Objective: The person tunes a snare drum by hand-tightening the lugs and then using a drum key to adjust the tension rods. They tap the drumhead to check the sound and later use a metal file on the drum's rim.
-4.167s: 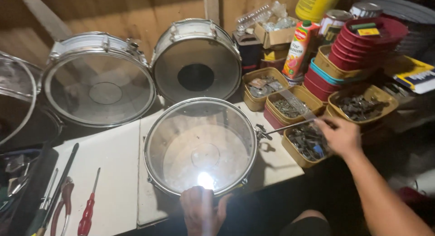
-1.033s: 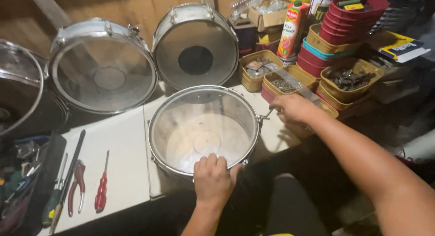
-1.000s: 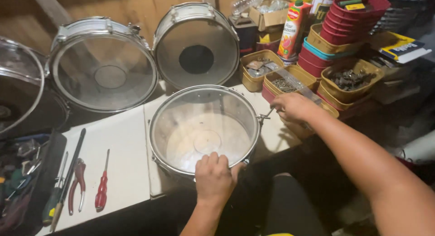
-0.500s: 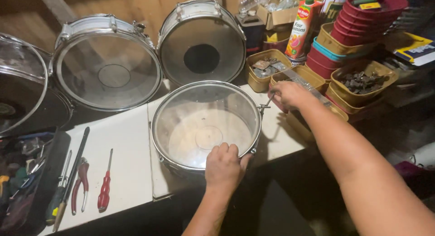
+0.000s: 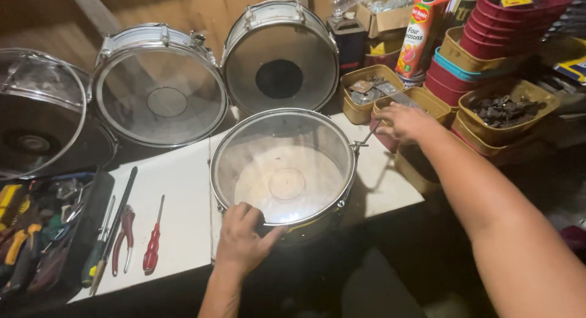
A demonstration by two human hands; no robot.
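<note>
Snare drum (image 5: 284, 171) lies flat on the white table (image 5: 183, 232), clear head up, chrome hoop round it; everything below is placed relative to this drum; left hand (image 5: 243, 238) rests on its near rim, fingers curled over the hoop, thumb out along the edge, steadying it; right hand (image 5: 408, 119) is at the drum's right side, closed loosely on a thin metal rod or key (image 5: 368, 135) that meets a tension lug on the hoop; exact grip is hard to read.

Progress, judging by this alone: head and hoop are seated, lugs visible round the rim, so assembly looks mostly done; tensioning at the right-side lug looks in hand; cannot tell how many lugs are left.

Behind the drum: two more drums leaning upright, one clear-headed (image 5: 160, 86), one with a dark centre hole (image 5: 279, 57); right of it: stacked tan and red plastic trays (image 5: 506, 104) holding small dark metal parts; left of it: red-handled screwdriver (image 5: 152, 242), pliers (image 5: 124, 238), long dark rod on the table.
</note>
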